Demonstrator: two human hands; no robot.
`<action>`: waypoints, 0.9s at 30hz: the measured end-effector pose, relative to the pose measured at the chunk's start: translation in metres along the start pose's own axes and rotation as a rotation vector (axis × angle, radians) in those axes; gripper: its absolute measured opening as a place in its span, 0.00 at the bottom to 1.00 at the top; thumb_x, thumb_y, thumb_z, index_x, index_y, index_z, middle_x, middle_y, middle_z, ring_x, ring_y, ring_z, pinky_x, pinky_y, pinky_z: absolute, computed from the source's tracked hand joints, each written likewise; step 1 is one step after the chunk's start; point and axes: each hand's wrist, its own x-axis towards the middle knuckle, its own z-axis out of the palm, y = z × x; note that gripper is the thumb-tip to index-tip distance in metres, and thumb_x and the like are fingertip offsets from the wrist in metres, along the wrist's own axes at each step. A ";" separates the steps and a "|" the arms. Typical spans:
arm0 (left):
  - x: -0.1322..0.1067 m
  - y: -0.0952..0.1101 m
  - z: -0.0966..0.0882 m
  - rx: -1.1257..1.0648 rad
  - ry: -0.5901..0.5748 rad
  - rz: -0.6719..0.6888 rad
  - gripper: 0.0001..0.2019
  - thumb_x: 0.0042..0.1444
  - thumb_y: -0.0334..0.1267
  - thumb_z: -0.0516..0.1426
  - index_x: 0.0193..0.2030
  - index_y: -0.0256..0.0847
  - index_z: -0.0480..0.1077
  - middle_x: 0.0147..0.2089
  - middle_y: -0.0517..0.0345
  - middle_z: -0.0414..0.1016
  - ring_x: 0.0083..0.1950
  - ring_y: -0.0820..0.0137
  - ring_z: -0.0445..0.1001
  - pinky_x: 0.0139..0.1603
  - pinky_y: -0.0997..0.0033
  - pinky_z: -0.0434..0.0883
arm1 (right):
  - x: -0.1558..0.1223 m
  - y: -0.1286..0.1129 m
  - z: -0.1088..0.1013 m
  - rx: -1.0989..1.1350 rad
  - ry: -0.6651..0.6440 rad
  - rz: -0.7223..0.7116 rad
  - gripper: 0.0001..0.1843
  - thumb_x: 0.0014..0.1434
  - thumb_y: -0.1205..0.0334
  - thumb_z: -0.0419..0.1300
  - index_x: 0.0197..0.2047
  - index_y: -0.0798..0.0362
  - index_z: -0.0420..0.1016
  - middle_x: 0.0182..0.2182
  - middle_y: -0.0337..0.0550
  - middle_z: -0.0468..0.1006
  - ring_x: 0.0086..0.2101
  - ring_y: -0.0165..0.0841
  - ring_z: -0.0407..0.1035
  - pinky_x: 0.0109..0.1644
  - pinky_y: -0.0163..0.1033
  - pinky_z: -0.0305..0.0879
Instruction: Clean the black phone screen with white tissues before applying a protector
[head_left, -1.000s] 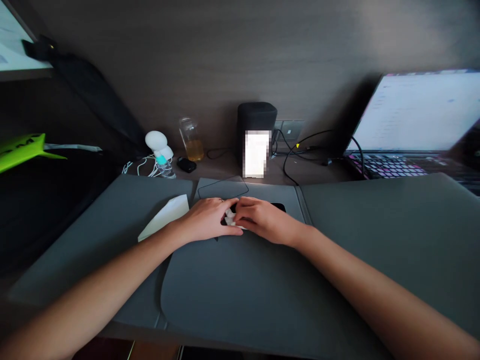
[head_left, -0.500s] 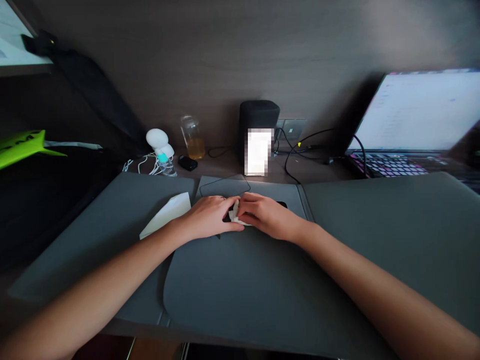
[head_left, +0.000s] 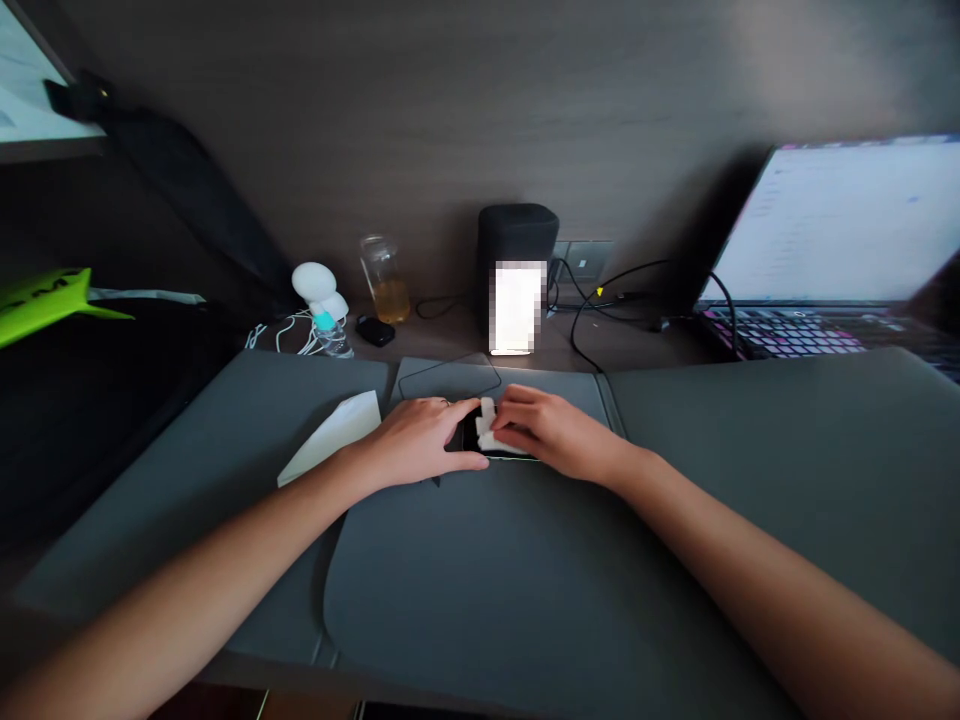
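Observation:
A black phone (head_left: 471, 430) lies flat on the grey mat (head_left: 487, 560), with much of it covered by my hands. My left hand (head_left: 424, 438) grips its left end, thumb along the near edge and fingers along the far edge. Pinched in the fingers of my right hand (head_left: 546, 428) is a folded white tissue (head_left: 486, 428), pressed against the phone's upper face. A thin black cord loop (head_left: 450, 372) lies just beyond my left hand. To the left of that hand rests a piece of white paper (head_left: 334, 432).
A black speaker (head_left: 517, 225) stands at the back, with a bright blurred-out panel before it. Left of it are a glass of amber liquid (head_left: 390, 298), a small black object (head_left: 375, 329) and a white round-headed device (head_left: 315, 282). Cables and an open laptop (head_left: 832, 230) are on the right.
My right hand has slid a little to the right with the tissue, so more of the phone's black face shows. My left hand has stayed on the phone's left end.

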 end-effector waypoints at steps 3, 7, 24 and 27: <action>0.000 0.001 -0.001 -0.007 0.000 0.003 0.32 0.57 0.58 0.58 0.62 0.41 0.65 0.35 0.55 0.74 0.35 0.62 0.72 0.32 0.67 0.62 | 0.005 0.001 0.005 -0.196 0.073 0.073 0.13 0.69 0.66 0.50 0.34 0.56 0.72 0.34 0.46 0.67 0.34 0.34 0.63 0.39 0.41 0.63; 0.000 0.001 0.000 -0.011 0.020 0.037 0.29 0.57 0.57 0.59 0.59 0.41 0.67 0.36 0.56 0.75 0.36 0.61 0.72 0.34 0.66 0.63 | 0.006 -0.008 0.012 -0.210 -0.002 -0.068 0.12 0.68 0.68 0.51 0.34 0.56 0.72 0.34 0.46 0.68 0.36 0.35 0.63 0.43 0.41 0.63; -0.001 -0.001 -0.001 -0.008 -0.013 -0.010 0.36 0.57 0.60 0.57 0.66 0.41 0.62 0.36 0.54 0.74 0.37 0.61 0.72 0.35 0.67 0.63 | -0.007 0.001 -0.011 0.004 -0.071 -0.004 0.10 0.69 0.63 0.52 0.39 0.54 0.74 0.38 0.45 0.69 0.37 0.32 0.67 0.42 0.38 0.64; -0.001 -0.001 -0.002 -0.019 -0.029 -0.007 0.36 0.58 0.60 0.56 0.67 0.40 0.61 0.36 0.54 0.74 0.37 0.62 0.72 0.35 0.67 0.64 | -0.005 0.012 -0.014 -0.123 -0.027 0.078 0.11 0.69 0.64 0.51 0.41 0.55 0.74 0.37 0.45 0.68 0.35 0.33 0.65 0.40 0.39 0.63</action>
